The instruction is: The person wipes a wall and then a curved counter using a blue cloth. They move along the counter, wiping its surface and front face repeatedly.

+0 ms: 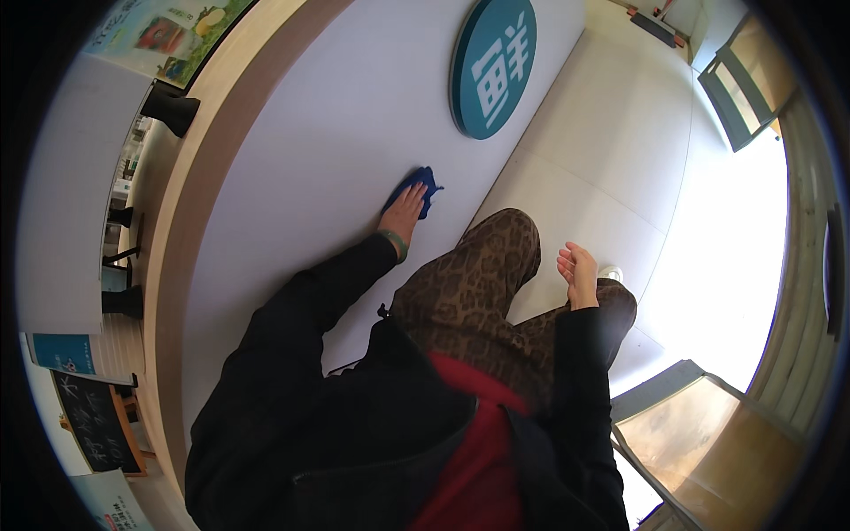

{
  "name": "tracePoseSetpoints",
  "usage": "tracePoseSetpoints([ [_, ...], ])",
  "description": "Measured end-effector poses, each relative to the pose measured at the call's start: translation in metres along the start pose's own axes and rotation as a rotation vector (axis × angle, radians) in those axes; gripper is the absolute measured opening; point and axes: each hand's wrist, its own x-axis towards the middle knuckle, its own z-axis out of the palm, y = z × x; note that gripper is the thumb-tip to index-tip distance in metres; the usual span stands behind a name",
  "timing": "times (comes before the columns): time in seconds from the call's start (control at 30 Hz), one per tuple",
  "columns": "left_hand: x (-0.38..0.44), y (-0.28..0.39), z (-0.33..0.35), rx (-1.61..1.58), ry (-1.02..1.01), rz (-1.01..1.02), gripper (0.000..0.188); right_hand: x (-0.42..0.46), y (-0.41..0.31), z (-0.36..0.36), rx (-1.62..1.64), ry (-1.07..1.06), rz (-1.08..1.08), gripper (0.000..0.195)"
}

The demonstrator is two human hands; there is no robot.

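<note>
My left hand (405, 214) lies flat on a dark blue cloth (424, 179), pressing it against the white front panel (319, 113) of a counter. A green bangle (396, 244) circles that wrist. Above and to the right of the cloth in the picture, a round teal sign (493, 70) with white characters is fixed to the same panel. My right hand (580, 273) hangs over my knee, its fingers loosely curled and holding nothing, away from the panel.
The counter's wooden edge (174, 219) curves along the left, with black stands and a chalkboard (96, 421) beyond it. Pale floor tiles (597, 152) lie at the right. Grey-framed glass doors (704, 431) stand at lower and upper right; a broom head (654, 28) is at the top.
</note>
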Motion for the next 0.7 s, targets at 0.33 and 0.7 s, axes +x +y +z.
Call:
tracePoseSetpoints([
  [0.33, -0.112, 0.038, 0.027, -0.198, -0.086, 0.054, 0.068, 0.001, 0.001, 0.001, 0.011, -0.024, 0.004, 0.025],
  [0.7, -0.217, 0.054, 0.055, -0.786, 0.099, -0.073, 0.057, 0.003, 0.003, -0.003, -0.023, -0.052, 0.009, 0.028],
])
